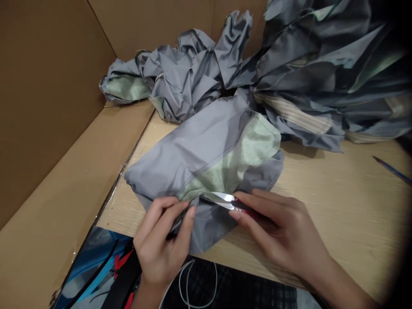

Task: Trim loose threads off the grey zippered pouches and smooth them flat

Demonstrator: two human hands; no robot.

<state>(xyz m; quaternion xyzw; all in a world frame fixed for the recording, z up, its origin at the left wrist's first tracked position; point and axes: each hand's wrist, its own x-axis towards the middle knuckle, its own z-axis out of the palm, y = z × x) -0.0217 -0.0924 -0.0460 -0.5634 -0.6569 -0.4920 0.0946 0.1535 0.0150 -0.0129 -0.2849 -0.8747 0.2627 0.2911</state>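
Observation:
A grey fabric piece (196,141) with a pale green panel (254,143) lies on the wooden table in front of me. My left hand (165,240) pinches its near edge between thumb and fingers. In my right hand (283,234) I grip small thread snips (225,201) with red and black handles. The blades point left and touch the fabric just right of my left fingertips. The exact spot at the blade tips is partly hidden in the folds.
Crumpled grey fabric pieces (183,81) lie along the back, with a larger heap (315,77) at the right. A dark pencil-like stick (391,169) rests at the right. Cardboard panels (48,86) wall the left and back. A white cord (216,283) hangs below the table edge.

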